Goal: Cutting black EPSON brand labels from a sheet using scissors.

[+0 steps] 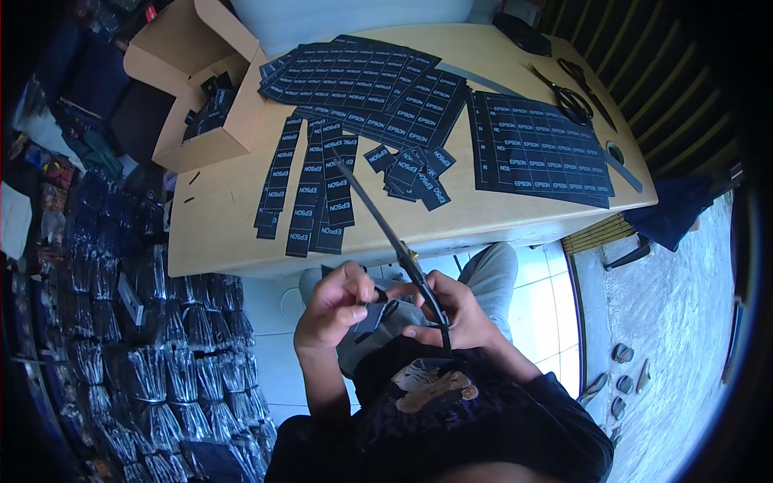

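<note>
My right hand (pixel 460 315) is closed round the handles of a long pair of dark scissors (pixel 388 224), whose blades look together and point away over the table edge. My left hand (pixel 334 304) pinches a small dark label piece (pixel 372 316) above my lap, beside the scissors' handles. Just beyond the hands, cut dark label strips (pixel 304 205) lie on the table (pixel 378 233). A small heap of single cut labels (pixel 409 173) rests to their right. Part of the held piece is hidden by my fingers.
Overlapping uncut label sheets (pixel 346 76) cover the far table, with another stack (pixel 535 153) at right. Spare scissors (pixel 570 105) lie there near a dark pouch (pixel 522 34). An open cardboard box (pixel 197 149) holds dark pieces. Plastic-wrapped bundles (pixel 153 378) crowd the left floor.
</note>
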Tool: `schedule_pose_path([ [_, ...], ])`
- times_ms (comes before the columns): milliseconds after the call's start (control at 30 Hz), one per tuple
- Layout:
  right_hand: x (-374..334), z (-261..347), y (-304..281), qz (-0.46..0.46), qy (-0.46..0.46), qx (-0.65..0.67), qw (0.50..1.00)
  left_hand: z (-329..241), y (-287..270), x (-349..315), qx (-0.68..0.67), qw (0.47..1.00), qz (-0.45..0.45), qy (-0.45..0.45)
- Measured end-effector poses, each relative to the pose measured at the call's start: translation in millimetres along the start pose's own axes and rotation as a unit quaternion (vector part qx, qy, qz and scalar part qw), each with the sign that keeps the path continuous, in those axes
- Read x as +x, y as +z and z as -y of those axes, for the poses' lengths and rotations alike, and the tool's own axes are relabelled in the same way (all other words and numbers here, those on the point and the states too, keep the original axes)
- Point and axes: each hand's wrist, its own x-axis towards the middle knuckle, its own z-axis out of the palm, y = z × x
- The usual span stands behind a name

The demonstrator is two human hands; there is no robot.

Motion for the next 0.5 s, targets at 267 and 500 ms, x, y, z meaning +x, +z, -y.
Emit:
schedule_pose_path([
  [267,6.9,6.7,1.2,-0.067,-0.014,0.071,0.995,-8.1,26.3,31.2,-0.086,0.988,-0.122,0.027],
  [500,15.3,10.8,2.8,-0.112,-0.069,0.034,0.991,-4.5,37.6,32.4,-0.088,0.984,-0.152,0.042],
])
